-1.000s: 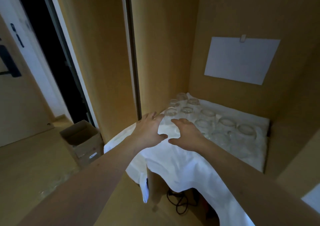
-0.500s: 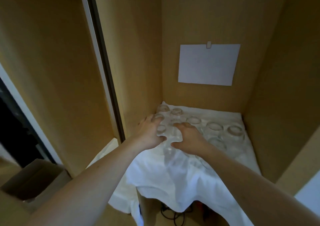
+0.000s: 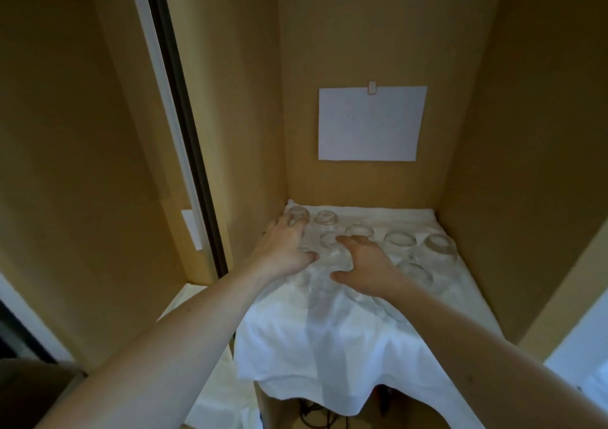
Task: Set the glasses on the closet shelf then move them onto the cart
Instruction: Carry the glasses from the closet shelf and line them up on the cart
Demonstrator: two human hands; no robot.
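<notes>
Two hands [image 3: 283, 251] [image 3: 368, 264] over about nine glasses [image 3: 399, 239] (fingers spread, gripping nothing)

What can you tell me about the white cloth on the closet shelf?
The white cloth looks like thin, wrinkled fabric. It covers the shelf from the back wall to the front, where its edge hangs over in uneven folds. Clear glasses stand on its rear half. The left hand and right hand reach over it among the glasses; whether they touch the cloth is unclear.
</notes>
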